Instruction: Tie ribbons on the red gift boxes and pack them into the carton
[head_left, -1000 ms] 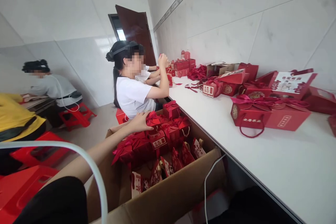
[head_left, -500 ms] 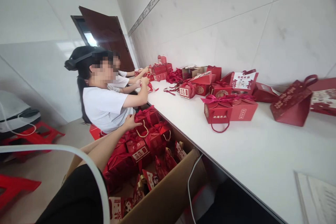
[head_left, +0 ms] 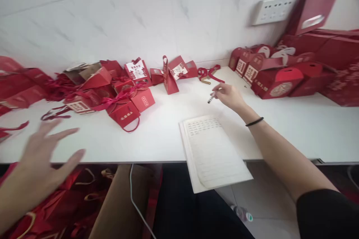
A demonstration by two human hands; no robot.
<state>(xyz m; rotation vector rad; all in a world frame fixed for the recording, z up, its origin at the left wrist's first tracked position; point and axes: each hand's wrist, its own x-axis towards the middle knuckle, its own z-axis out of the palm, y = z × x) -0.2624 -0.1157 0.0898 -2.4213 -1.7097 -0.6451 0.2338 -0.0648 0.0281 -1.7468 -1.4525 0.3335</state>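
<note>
The slim pen (head_left: 211, 98) has a pale barrel and a dark end; it is gripped in the fingers of the right hand (head_left: 229, 98), slanting with that dark end down and to the left — just beyond the notebook's top edge, clear of the page. The notebook (head_left: 215, 157) lies page up, slightly askew, its near end jutting past the edge of the white table (head_left: 159, 130). Rows of handwriting fill the top — faint ruled lines run below.

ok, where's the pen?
In the head view, the pen is right of centre, held in the right hand near the notebook's far end.
</note>
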